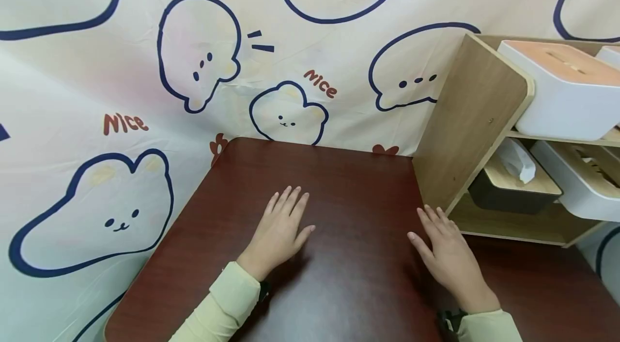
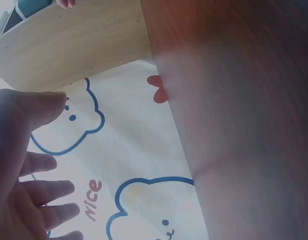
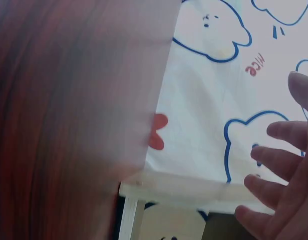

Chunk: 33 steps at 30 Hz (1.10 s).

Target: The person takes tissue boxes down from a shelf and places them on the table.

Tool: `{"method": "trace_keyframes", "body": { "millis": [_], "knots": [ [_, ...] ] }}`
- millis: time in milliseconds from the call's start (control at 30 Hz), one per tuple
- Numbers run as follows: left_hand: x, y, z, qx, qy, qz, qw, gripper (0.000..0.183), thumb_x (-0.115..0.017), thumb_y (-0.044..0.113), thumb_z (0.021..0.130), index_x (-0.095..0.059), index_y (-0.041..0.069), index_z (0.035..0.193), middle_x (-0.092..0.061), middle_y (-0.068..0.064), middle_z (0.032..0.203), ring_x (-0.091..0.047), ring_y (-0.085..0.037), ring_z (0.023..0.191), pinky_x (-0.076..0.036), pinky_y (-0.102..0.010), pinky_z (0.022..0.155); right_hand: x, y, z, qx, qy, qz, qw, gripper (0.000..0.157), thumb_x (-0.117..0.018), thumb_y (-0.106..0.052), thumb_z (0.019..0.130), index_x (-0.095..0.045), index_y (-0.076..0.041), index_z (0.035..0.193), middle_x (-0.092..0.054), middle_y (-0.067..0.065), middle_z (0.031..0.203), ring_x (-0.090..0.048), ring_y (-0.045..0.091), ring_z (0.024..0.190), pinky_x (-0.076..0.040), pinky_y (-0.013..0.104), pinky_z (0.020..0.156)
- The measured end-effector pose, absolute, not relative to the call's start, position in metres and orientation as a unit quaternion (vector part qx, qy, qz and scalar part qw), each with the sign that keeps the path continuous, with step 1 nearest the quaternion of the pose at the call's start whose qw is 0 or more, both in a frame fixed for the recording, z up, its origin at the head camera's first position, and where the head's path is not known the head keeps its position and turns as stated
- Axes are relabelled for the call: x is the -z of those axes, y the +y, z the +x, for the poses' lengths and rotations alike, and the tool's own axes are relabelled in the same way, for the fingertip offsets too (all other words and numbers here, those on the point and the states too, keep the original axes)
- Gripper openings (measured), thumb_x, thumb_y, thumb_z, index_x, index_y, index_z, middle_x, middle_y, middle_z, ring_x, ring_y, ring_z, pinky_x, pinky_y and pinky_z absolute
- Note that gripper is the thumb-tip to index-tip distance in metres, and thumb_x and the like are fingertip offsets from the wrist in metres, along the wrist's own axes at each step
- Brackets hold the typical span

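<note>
The dark brown table (image 1: 339,191) fills my head view's lower middle. Over it, just left of bottom centre, I see the left hand (image 1: 277,231), fingers released and extended. Lower right, the right hand (image 1: 448,256) is likewise released, near the wooden shelf (image 1: 472,121) at right, which holds a white box (image 1: 562,99) above a dark tissue box (image 1: 513,191).

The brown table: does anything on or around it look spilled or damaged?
Nothing stands out. The table shows no visible spill or damage; its pale patch looks like reflected light. The left hand and right hand hold nothing, and the tissue poking up from the dark box on the shelf looks ordinary.
</note>
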<state>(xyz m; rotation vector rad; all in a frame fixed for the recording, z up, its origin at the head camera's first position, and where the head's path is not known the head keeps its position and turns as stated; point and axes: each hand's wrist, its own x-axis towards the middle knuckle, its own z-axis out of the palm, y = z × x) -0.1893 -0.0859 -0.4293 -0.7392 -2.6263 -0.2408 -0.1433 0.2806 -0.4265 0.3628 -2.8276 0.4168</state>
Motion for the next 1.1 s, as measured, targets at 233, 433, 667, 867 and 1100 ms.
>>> {"method": "trace_keyframes", "body": {
  "millis": [233,433,667,867,1100],
  "knots": [
    [0.424,-0.075,-0.197,0.101,-0.922,-0.297,0.226,0.059,-0.062,0.038,0.094,-0.05,0.004,0.141,-0.052,-0.015,0.138,-0.044,-0.032,0.13,-0.029,-0.048,0.109,0.42,0.308,-0.138,-0.183,-0.969,0.089,0.143,0.062,-0.048,-0.046,0.101,-0.044,-0.004,0.146,-0.041,0.022,0.147,-0.031,0.04,0.138,-0.029,0.063,0.1],
    [0.424,-0.069,-0.201,0.101,-0.919,-0.301,0.233,0.058,-0.062,0.038,0.094,-0.05,0.005,0.14,-0.055,-0.014,0.136,-0.048,-0.03,0.127,-0.032,-0.045,0.107,0.413,0.333,-0.134,-0.179,-0.971,0.058,0.147,0.058,-0.047,-0.044,0.102,-0.046,-0.006,0.145,-0.044,0.023,0.144,-0.039,0.047,0.129,-0.031,0.066,0.094],
    [0.429,-0.065,-0.201,0.091,-0.92,-0.305,0.227,0.057,-0.062,0.037,0.094,-0.051,0.005,0.14,-0.056,-0.013,0.134,-0.051,-0.029,0.125,-0.036,-0.044,0.105,0.411,0.356,-0.129,-0.165,-0.971,0.038,0.171,0.053,-0.049,-0.04,0.103,-0.051,-0.003,0.14,-0.052,0.029,0.132,-0.046,0.049,0.117,-0.034,0.066,0.087],
    [0.429,-0.054,-0.202,0.091,-0.914,-0.324,0.227,0.056,-0.062,0.037,0.094,-0.052,0.005,0.139,-0.058,-0.013,0.132,-0.053,-0.029,0.122,-0.038,-0.044,0.104,0.413,0.374,-0.128,-0.169,-0.967,0.011,0.19,0.051,-0.049,-0.039,0.103,-0.056,0.0,0.135,-0.055,0.027,0.13,-0.048,0.049,0.113,-0.035,0.064,0.086],
    [0.427,-0.037,-0.209,0.067,-0.908,-0.343,0.23,0.056,-0.06,0.039,0.095,-0.052,0.007,0.14,-0.059,-0.01,0.13,-0.054,-0.027,0.121,-0.039,-0.042,0.103,0.413,0.398,-0.132,-0.16,-0.966,-0.027,0.201,0.051,-0.05,-0.038,0.102,-0.059,0.005,0.127,-0.056,0.033,0.123,-0.049,0.053,0.109,-0.035,0.065,0.084]
  ]
}}
